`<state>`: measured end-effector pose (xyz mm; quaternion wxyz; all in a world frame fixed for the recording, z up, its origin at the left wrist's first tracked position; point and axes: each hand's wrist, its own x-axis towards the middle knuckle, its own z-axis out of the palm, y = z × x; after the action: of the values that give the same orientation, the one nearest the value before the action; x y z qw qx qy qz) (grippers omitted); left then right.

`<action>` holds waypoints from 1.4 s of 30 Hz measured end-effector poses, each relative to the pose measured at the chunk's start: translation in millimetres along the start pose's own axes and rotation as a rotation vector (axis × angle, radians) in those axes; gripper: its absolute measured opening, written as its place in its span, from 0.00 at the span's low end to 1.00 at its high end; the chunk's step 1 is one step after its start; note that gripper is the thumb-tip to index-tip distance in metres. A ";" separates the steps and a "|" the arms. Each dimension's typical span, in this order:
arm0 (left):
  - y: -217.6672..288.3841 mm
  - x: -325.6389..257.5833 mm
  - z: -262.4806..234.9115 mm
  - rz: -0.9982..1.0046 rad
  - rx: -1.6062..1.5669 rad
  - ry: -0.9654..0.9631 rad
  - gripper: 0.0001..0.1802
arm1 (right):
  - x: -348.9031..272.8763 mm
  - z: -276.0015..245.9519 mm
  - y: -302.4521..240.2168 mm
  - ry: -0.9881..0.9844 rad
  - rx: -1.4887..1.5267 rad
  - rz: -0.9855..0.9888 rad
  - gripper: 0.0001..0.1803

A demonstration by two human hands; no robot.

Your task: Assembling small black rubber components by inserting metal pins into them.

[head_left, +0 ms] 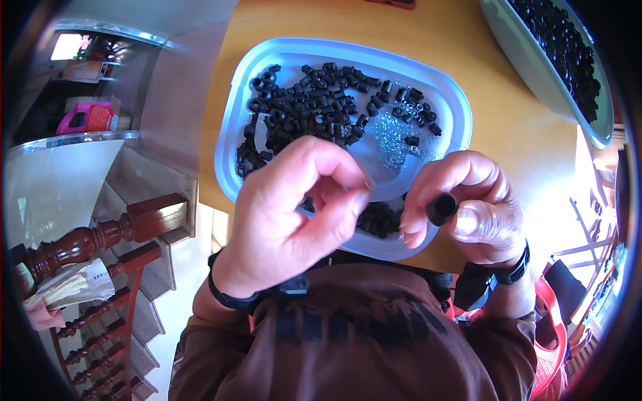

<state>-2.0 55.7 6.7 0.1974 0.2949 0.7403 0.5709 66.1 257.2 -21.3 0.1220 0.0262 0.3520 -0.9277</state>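
Between the thumb and fingers of my right hand [478, 207] is a small hollow black plastic cap [440, 210], its round opening turned toward me. My left hand [294, 217] is closed in a pinch, thumb against forefinger; whatever it may hold is too small to make out. Both hands hover over the near side of a white oval tray [229, 127]. A heap of small black plastic parts [304, 107] fills the tray's left and middle. Right of them lies a pile of tiny shiny springs [390, 142]. More black pieces [380, 220] show between my hands.
A pale bowl [518, 57] of round black pieces [562, 50] stands at the table's far right. The yellow wooden table [441, 40] carries both containers. Stairs with a dark wooden banister [100, 234] are at left. A red plastic chair [550, 334] is at lower right.
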 end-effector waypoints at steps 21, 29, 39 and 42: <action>9.7 4.9 10.4 0.383 0.293 -0.023 0.12 | -9.5 0.3 -3.5 0.004 -0.146 0.137 0.14; 11.0 7.1 14.8 0.423 0.356 -0.049 0.16 | -3.6 3.6 -12.2 0.043 -0.069 0.143 0.15; -4.5 4.9 26.0 0.468 0.213 0.069 0.24 | -2.8 3.9 -13.4 0.000 -0.064 0.104 0.14; 4.9 4.6 23.5 0.413 0.380 0.057 0.24 | -5.9 4.4 -14.1 0.006 -0.068 0.073 0.14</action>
<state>10.4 76.7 5.3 -0.0029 0.4552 0.7636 0.4580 68.5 265.7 -8.1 0.1554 0.0374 0.3826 -0.9100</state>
